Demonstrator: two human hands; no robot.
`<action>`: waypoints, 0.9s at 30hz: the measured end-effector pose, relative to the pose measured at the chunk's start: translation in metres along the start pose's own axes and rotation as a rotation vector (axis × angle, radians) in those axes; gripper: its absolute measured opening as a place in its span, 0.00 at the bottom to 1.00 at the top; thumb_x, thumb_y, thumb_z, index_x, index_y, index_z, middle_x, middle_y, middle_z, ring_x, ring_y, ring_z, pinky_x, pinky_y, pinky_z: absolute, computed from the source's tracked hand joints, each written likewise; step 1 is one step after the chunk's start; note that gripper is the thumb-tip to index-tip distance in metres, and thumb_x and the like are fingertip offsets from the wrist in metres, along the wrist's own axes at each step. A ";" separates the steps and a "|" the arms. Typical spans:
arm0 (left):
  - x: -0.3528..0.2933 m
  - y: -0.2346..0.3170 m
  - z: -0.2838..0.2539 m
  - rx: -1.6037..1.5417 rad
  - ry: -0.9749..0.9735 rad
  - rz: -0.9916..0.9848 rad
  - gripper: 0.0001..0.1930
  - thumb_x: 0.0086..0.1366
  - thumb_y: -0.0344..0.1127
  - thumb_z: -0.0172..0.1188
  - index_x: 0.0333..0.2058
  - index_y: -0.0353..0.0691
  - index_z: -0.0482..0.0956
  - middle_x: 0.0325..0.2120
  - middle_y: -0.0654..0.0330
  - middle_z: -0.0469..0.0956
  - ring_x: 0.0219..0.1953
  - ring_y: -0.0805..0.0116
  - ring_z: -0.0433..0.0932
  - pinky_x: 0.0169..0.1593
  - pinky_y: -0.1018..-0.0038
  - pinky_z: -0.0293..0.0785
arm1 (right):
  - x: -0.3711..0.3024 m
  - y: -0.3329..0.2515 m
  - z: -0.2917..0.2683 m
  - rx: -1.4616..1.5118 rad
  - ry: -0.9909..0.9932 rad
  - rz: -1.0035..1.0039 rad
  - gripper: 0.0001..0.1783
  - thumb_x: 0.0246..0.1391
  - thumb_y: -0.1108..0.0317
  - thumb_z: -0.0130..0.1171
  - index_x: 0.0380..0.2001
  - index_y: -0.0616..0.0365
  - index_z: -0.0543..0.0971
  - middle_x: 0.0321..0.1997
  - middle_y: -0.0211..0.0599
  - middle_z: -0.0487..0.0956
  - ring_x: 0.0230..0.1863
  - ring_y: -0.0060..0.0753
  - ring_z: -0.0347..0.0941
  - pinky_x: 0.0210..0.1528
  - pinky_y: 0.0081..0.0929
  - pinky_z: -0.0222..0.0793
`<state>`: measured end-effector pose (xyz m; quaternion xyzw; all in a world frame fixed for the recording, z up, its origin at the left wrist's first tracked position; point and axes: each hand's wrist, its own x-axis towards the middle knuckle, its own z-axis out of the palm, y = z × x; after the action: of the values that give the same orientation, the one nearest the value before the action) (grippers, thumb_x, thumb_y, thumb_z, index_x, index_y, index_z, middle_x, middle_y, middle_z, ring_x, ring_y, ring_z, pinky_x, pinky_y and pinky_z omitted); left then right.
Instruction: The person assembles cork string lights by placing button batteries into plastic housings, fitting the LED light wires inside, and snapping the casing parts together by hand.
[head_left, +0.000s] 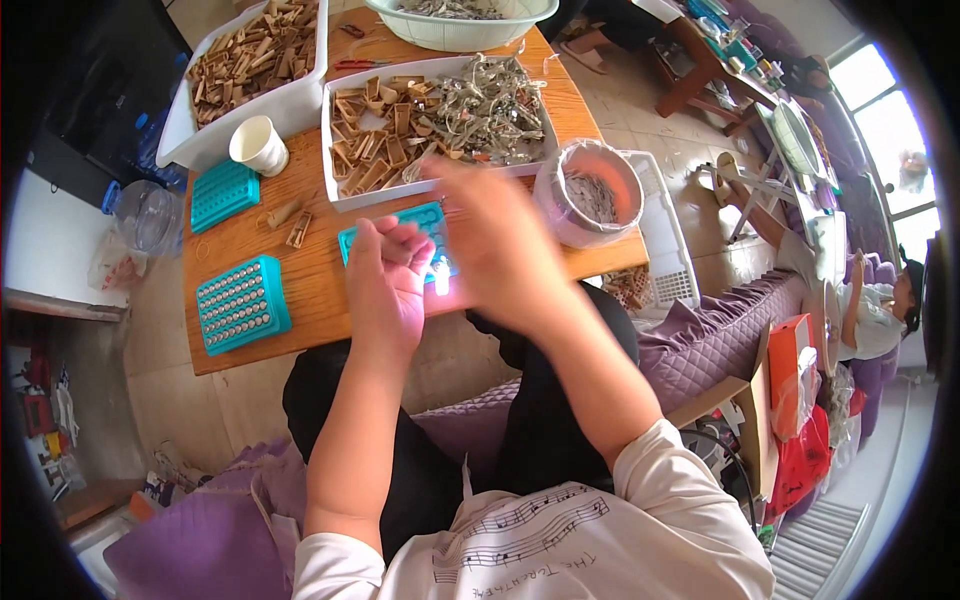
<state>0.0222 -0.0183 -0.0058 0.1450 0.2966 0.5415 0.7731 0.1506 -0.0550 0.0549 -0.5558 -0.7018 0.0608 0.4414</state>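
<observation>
My left hand is raised over the near edge of the wooden table, palm turned up and fingers curled in; what they hold, if anything, I cannot make out. Motion smears my right hand, so its fingers do not show clearly. Behind both hands is a teal tray with holes, partly covered. A bright white glow shows between my hands. Just beyond lies a white tray with small tan cardboard pieces and a tangle of clear strips with small parts.
At left are a teal block of silver button cells, another teal holed tray, a paper cup and a white bin of cardboard pieces. A bucket stands right, a pale green basin at the back. Another person sits far right.
</observation>
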 end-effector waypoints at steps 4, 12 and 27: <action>0.002 0.005 -0.002 0.031 -0.139 -0.052 0.15 0.66 0.49 0.50 0.29 0.44 0.68 0.18 0.67 0.64 0.24 0.74 0.63 0.34 0.75 0.61 | 0.012 0.049 -0.088 -0.177 0.263 0.402 0.13 0.44 0.75 0.54 0.36 0.57 0.78 0.27 0.44 0.78 0.29 0.46 0.75 0.35 0.36 0.70; -0.006 -0.001 0.000 -0.048 -0.303 -0.234 0.22 0.65 0.57 0.43 0.27 0.42 0.68 0.16 0.65 0.63 0.20 0.74 0.59 0.27 0.78 0.58 | -0.005 0.136 -0.079 -0.519 -0.316 0.481 0.15 0.41 0.80 0.52 0.34 0.57 0.80 0.33 0.40 0.79 0.36 0.37 0.76 0.40 0.30 0.70; -0.008 -0.018 0.007 -0.038 -0.445 -0.334 0.19 0.67 0.50 0.43 0.42 0.39 0.70 0.24 0.62 0.69 0.18 0.74 0.63 0.25 0.78 0.60 | 0.000 0.134 -0.070 -0.698 -0.344 0.611 0.11 0.41 0.73 0.54 0.31 0.58 0.80 0.38 0.44 0.78 0.43 0.44 0.74 0.45 0.34 0.68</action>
<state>0.0377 -0.0315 -0.0077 0.1949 0.1293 0.3670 0.9004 0.2964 -0.0334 0.0203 -0.8327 -0.5480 0.0394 0.0688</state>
